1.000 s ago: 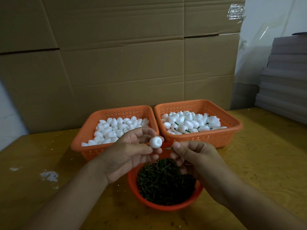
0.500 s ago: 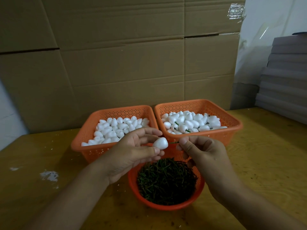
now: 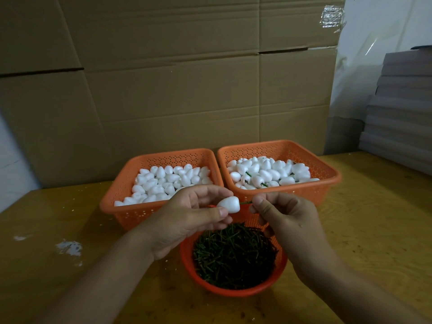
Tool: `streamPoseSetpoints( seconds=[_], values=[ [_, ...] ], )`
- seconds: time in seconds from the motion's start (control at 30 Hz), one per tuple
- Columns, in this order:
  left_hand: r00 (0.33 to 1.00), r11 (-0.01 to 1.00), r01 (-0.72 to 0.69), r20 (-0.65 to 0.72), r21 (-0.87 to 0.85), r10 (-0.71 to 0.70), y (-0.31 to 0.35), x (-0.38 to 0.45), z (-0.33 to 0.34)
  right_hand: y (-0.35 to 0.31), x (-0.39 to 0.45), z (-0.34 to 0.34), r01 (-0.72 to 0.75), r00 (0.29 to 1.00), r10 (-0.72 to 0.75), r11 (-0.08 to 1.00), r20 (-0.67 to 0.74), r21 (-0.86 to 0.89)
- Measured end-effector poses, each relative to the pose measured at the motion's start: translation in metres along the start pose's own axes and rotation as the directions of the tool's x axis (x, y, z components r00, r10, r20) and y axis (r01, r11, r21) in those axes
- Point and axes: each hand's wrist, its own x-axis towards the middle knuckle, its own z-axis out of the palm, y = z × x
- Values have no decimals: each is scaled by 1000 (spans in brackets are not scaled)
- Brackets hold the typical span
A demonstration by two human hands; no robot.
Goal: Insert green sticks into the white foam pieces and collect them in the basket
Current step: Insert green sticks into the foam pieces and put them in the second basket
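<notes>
My left hand [image 3: 187,216] pinches a white foam piece [image 3: 229,205] between thumb and fingers, above a round orange bowl [image 3: 187,256] full of green sticks [image 3: 233,256]. My right hand [image 3: 287,220] pinches one green stick [image 3: 246,202] whose tip meets the wide end of the foam piece. Behind the hands, the left orange basket [image 3: 121,190] holds plain foam pieces [image 3: 168,178]. The right orange basket [image 3: 327,174] holds foam pieces with green sticks in some of them [image 3: 264,174].
All three containers stand on a yellowish wooden table [image 3: 374,230] with white smears at the left. Large cardboard sheets [image 3: 163,78] close off the back. A stack of grey boards [image 3: 402,108] sits at the right rear corner.
The left hand has turned the foam piece so its wide end faces right. The right hand has risen from the bowl and brought a green stick up to the foam.
</notes>
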Motion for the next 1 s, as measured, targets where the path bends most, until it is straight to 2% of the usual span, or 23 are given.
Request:
streamPoseSetpoints(
  seconds=[0.63,0.8,1.0],
  values=[
    [1000,1000,-15,7,13,15,-1,0,3,3,-5,4,-38,994,39,999,106,-7],
    [999,998,-34,-11,51,34,1,-1,1,1,-5,3,-111,974,109,994,200,-1],
    [999,998,-41,-1,52,41,1,-1,4,-2,-7,6,-143,953,159,987,257,-78]
  ],
)
